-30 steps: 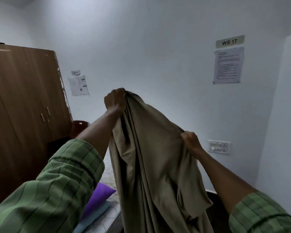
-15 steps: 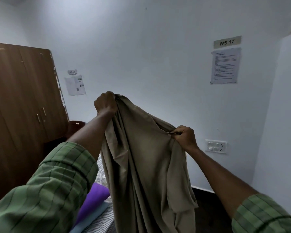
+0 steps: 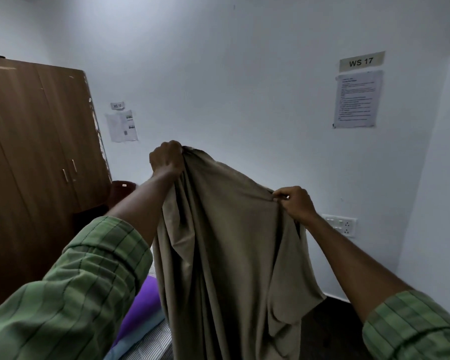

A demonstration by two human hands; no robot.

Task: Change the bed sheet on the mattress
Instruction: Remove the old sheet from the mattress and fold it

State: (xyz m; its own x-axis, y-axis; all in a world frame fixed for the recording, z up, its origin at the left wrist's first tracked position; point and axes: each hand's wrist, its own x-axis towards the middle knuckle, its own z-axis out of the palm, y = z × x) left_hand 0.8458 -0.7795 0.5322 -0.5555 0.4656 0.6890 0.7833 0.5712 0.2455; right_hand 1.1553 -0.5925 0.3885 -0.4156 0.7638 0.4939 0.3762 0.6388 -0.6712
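Holding olive bed sheet (image 3: 226, 255) aloft above striped mattress (image 3: 151, 346): left hand (image 3: 166, 159) is fisting bunched top, right hand (image 3: 295, 203) is pinching edge lower. Risks: thin pinch slipping, twisted folds hiding corners, hem dragging floor.

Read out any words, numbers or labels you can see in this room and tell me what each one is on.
"WS 17": label strip on the wall, upper right.
"WS 10": small label on the wall beside the wardrobe.
Printed sheet under the first: too small to read.
Paper under the second: too blurred.
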